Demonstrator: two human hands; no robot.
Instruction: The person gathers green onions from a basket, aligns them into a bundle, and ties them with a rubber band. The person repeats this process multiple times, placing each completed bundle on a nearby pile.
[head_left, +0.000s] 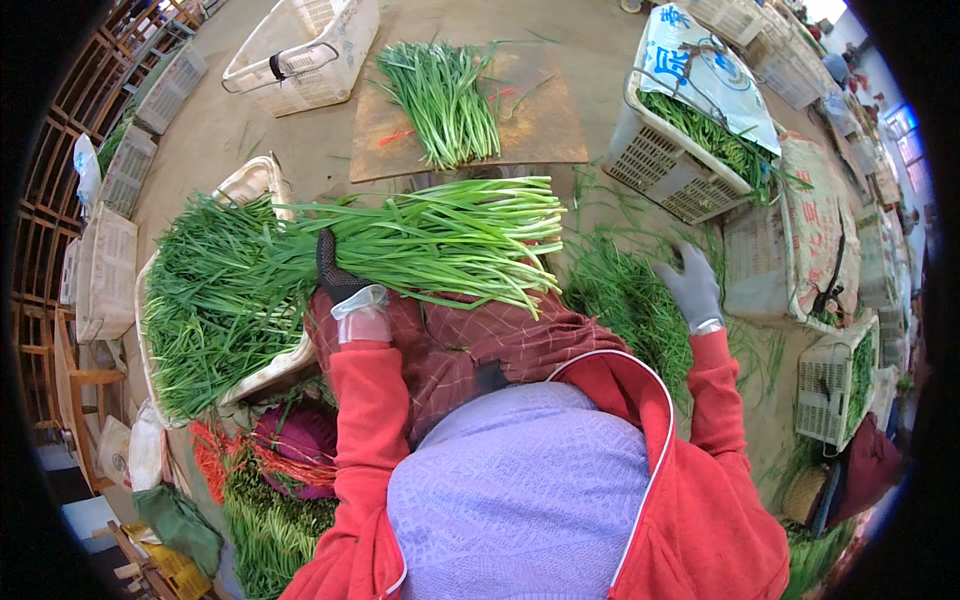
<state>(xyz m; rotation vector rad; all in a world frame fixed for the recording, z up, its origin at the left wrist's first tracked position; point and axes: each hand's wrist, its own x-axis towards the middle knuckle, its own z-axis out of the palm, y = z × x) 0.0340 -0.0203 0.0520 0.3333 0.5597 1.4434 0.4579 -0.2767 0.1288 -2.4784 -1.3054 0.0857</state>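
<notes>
My left hand (337, 271), in a dark dotted glove, grips a bunch of long green garlic chives (450, 240) that lies across my lap, pale stem ends to the right. My right hand (690, 281), in a grey glove, is raised with fingers apart and nothing in it, over loose green leaves (637, 307) on the floor. Another bunch of chives (446, 105) lies on a brown board (544, 112) in front of me, with red ties beside and under it. At my left a white plastic crate (262, 375) is heaped with chives (217, 300).
An empty white crate (341, 60) stands ahead on the left. At the front right, a crate of greens (675, 169) is partly covered by a white sack (705, 75). Red-orange ties (214, 457) lie by my left side. More crates (832, 390) stand at the right.
</notes>
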